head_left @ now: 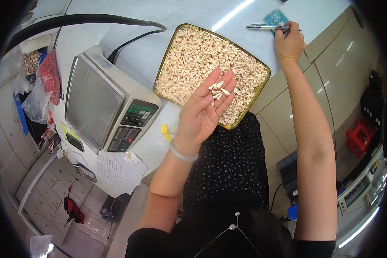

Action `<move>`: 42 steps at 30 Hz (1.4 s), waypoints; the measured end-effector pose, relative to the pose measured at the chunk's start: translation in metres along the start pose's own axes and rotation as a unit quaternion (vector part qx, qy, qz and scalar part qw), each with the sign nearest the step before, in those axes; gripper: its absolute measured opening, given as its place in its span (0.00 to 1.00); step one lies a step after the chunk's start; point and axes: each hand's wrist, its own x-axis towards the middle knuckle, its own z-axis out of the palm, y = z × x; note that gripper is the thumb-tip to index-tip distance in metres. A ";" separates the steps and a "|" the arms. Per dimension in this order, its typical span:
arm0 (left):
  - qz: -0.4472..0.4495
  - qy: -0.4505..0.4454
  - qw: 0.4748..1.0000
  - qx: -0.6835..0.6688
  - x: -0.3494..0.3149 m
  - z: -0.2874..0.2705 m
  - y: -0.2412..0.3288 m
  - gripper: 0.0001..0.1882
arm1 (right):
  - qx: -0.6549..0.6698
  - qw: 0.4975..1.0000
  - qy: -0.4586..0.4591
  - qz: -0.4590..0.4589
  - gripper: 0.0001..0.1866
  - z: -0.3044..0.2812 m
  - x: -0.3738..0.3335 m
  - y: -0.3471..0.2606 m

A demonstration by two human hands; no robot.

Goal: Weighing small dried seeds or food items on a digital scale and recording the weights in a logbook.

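Observation:
My left hand [204, 105] is palm up over the tray, fingers slightly curled. Several small pale tapered pieces [219, 91] rest on its fingers. Beneath it, a shallow gold-rimmed tray [254, 102] is filled with a layer of similar cream-coloured pieces [202, 56], some with reddish-brown spots. At the far right of the table, the fingers of my right hand [290, 41] are closed around a clear pen with dark ends [260, 26]. The pen lies across a small teal packet or card [275, 19]; whether it touches it I cannot tell.
A weighing scale [94, 103] with a flat metal pan and keypad stands left of the tray. A thick black cable [86, 18] arches behind it. Printed papers [120, 170] and a yellow tag [165, 131] lie nearer me. Bags with red contents [50, 77] sit at far left.

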 end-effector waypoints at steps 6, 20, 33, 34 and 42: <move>-0.013 0.007 1.000 0.016 -0.002 0.001 0.003 0.27 | -0.005 1.000 -0.007 0.003 0.15 0.000 0.000 0.000; -0.024 0.009 1.000 0.010 -0.001 0.001 0.004 0.32 | -0.007 1.000 -0.009 0.010 0.15 0.001 0.000 0.000; -0.018 0.022 0.999 0.027 0.004 0.003 -0.002 0.24 | -0.003 1.000 0.014 -0.005 0.14 0.004 0.001 0.002; -0.018 0.024 0.999 0.030 0.004 0.003 -0.003 0.24 | -0.003 1.000 0.012 -0.003 0.14 0.003 0.001 0.002; -0.013 0.036 0.999 0.006 0.004 0.000 -0.004 0.23 | -0.007 1.000 0.006 -0.003 0.14 0.003 0.001 0.002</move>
